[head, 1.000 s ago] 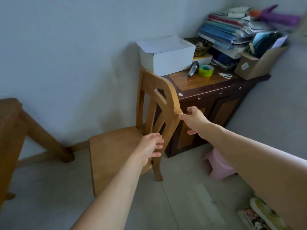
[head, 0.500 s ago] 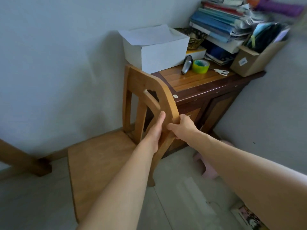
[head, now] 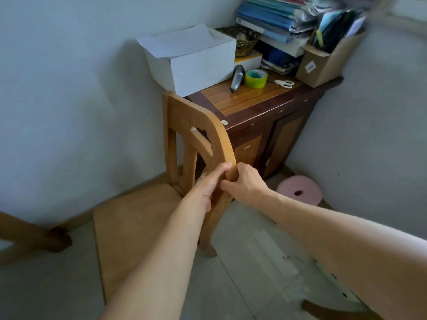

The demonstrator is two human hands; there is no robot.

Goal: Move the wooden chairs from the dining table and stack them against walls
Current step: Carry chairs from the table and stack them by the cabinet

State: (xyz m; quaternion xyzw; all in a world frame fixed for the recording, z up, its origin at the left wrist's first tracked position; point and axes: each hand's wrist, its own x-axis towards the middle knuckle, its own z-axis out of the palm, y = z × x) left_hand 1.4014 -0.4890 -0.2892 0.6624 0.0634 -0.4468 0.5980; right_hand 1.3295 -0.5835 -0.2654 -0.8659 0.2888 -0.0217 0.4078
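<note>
A light wooden chair [head: 129, 229] stands on the tiled floor by the white wall, its curved backrest right beside a dark cabinet. My left hand [head: 208, 183] grips the near upright of the backrest from the left, fingers wrapped round the wood. My right hand [head: 245, 181] holds the same upright from the right, just below the top rail's near end. The two hands touch each other around the post. The chair's far legs are hidden behind the seat.
The dark wooden cabinet [head: 265, 107] fills the corner, carrying a white box [head: 196, 63], tape roll [head: 256, 79], scissors and stacked folders. A pink stool [head: 299, 192] sits on the floor beside it. A table leg [head: 34, 234] crosses the left edge. Another wooden leg [head: 323, 308] shows bottom right.
My left hand rose from the seat's back corner to the backrest upright and closed round it. My right hand slid down the same post. The view moved closer to the chair.
</note>
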